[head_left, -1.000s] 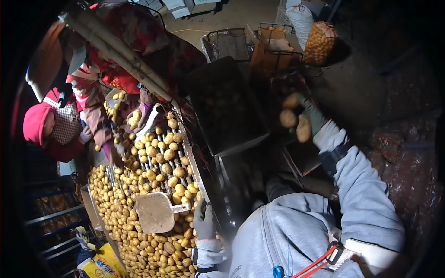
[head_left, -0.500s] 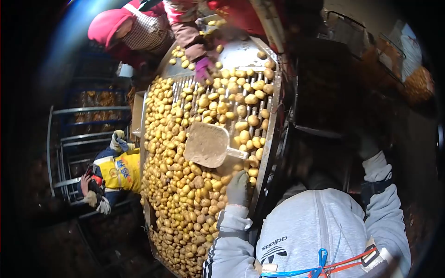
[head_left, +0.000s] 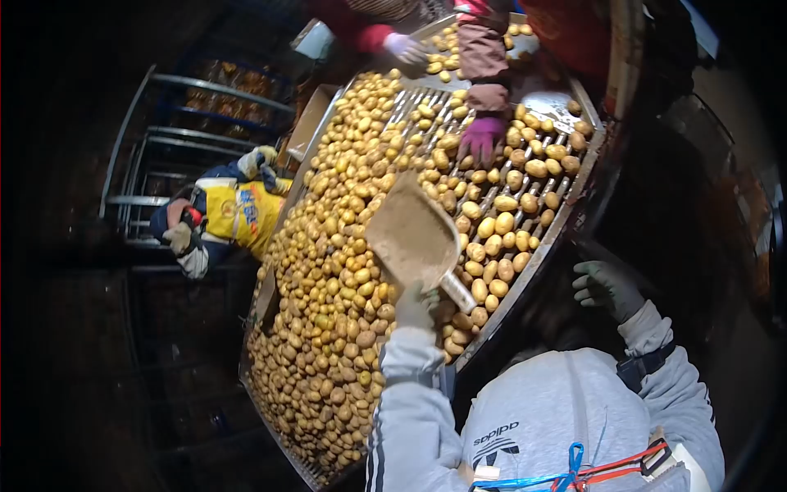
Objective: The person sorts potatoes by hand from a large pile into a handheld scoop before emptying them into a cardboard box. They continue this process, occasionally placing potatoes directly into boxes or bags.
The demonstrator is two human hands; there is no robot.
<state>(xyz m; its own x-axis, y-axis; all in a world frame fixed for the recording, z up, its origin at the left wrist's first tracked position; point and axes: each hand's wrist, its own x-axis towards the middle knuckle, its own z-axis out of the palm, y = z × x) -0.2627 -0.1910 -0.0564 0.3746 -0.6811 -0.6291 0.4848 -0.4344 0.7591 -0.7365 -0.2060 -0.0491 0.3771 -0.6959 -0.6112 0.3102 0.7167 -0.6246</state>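
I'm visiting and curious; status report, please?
Left grip beside scoop. Right grip empty, clear of potatoes. Scoop lies atop them; another person's purple glove nearby.

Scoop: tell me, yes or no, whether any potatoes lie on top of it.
No, the scoop shows a bare brown upper face.

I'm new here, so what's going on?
The wearer's grey-gloved left hand is beside a dusty scoop with a white handle, lying on round yellow potatoes; any grip is unclear. The grey-gloved right hand is open beyond the metal table's rim. A co-worker's purple-gloved hand is among potatoes on metal bars.
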